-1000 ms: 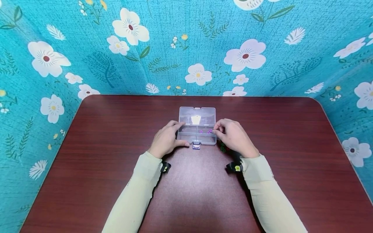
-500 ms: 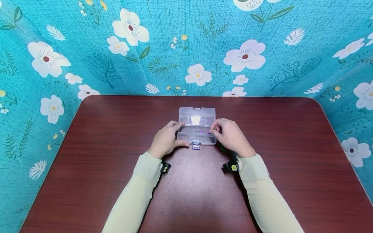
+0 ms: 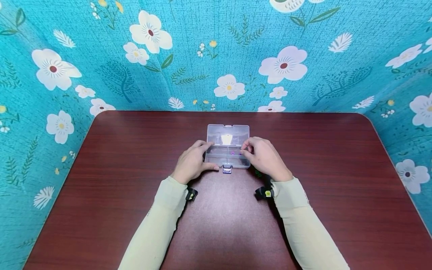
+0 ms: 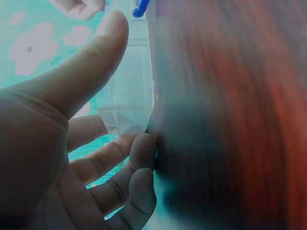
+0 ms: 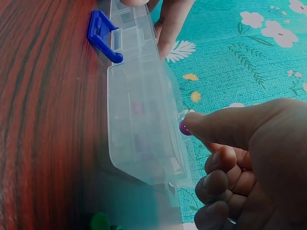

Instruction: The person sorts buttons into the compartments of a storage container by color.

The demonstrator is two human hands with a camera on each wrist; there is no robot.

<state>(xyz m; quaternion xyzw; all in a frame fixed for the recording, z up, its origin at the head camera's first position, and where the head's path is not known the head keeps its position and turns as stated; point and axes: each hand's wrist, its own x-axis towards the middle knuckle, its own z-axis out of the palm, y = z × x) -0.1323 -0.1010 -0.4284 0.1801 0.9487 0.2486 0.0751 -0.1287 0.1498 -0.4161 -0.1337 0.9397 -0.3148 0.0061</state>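
Note:
A clear plastic compartment box [image 3: 216,161] lies on the table with its lid [image 3: 216,131] raised at the back. My left hand [image 3: 191,161] holds the box's left end, thumb at the front edge and fingers around the side. Over the back right compartment, my right hand [image 3: 268,157] pinches a small purple button [image 5: 184,127] between thumb and forefinger. Another purple piece [image 3: 233,153] lies inside that compartment. In the right wrist view, faint purple spots show through the box wall. A blue latch [image 5: 101,36] hangs open at the front of the box.
Small green pieces [image 3: 258,173] lie on the dark red wood table [image 3: 216,225] by the box's front right corner, partly hidden by my right hand. Behind the table hangs a blue flowered cloth [image 3: 195,48].
My right hand has moved a little left, from the box's right edge to over the back right compartment, now covering purple pieces seen earlier. My left hand and the box have stayed still.

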